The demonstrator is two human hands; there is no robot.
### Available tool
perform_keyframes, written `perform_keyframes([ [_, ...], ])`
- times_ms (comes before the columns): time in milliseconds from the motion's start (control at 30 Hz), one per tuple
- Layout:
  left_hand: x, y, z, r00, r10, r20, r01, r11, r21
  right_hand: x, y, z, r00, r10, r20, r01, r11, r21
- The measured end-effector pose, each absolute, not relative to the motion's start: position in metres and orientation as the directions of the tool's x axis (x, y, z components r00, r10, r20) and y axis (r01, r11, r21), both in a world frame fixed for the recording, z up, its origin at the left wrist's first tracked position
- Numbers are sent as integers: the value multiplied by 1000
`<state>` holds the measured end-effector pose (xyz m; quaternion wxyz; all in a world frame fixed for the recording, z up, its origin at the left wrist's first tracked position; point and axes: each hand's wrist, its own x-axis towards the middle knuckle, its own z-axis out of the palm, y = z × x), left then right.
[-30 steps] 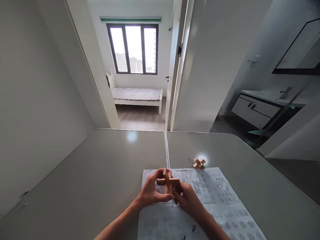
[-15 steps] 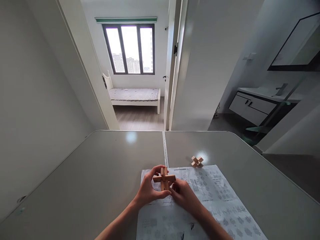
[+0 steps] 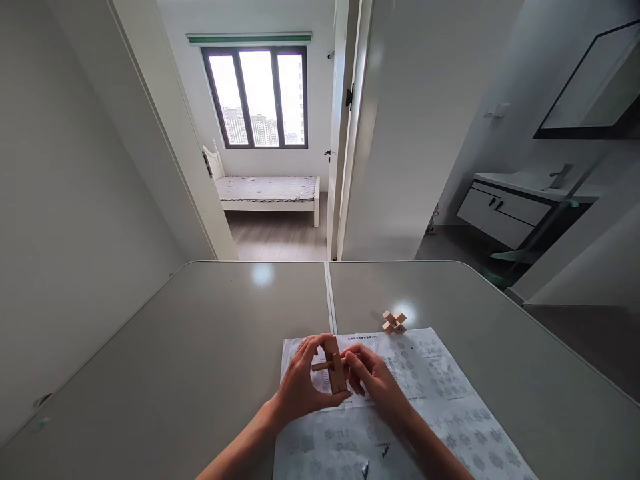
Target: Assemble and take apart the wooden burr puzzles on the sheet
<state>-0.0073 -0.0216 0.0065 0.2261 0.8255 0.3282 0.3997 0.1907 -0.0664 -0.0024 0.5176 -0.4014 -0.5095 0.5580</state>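
Observation:
Between my hands, above the paper sheet, is a wooden burr puzzle [image 3: 336,377] made of crossing bars. My left hand [image 3: 301,380] is closed around it, with fingers at the top end and the thumb at the bottom end of a broad upright bar. My right hand [image 3: 376,379] pinches the right end of a thin crossbar, whose other end sticks out to the left. The right fingertips partly cover that end. A second wooden burr puzzle [image 3: 395,323] rests near the top edge of the printed paper sheet [image 3: 425,427], apart from both hands.
The grey table [image 3: 210,347] has a seam [image 3: 329,293] running away from me. Small dark torn spots [image 3: 365,469] mark the sheet near the front. Beyond the table are a doorway, a bed [image 3: 270,190] and, at right, a washbasin cabinet [image 3: 505,210].
The held puzzle has turned, so its broad bar now faces me with the thin crossbar through it. My right hand has moved up from below onto the crossbar's right end.

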Motion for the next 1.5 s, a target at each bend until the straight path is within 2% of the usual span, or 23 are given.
perform_keyframes([
  [333,-10,-19,3,527,677,514,379,-728,571,195,-67,-2,-195,980,49,-159,18,-987],
  [633,-12,-16,6,651,568,504,352,-814,463,191,-65,-14,-174,984,-42,-263,-88,-961],
  [767,-11,-18,9,658,589,469,303,-777,551,191,-63,-21,-160,987,-23,-297,-70,-952],
  [1000,-12,-17,9,600,727,334,311,-596,740,190,-66,-19,-175,984,-17,-235,-59,-970],
  [1300,-9,-17,10,580,763,284,284,-517,807,189,-68,-13,-172,983,-65,-203,-100,-974],
  [1500,-9,-16,10,586,770,252,268,-478,836,188,-68,-11,-175,982,-70,-266,-115,-957],
])
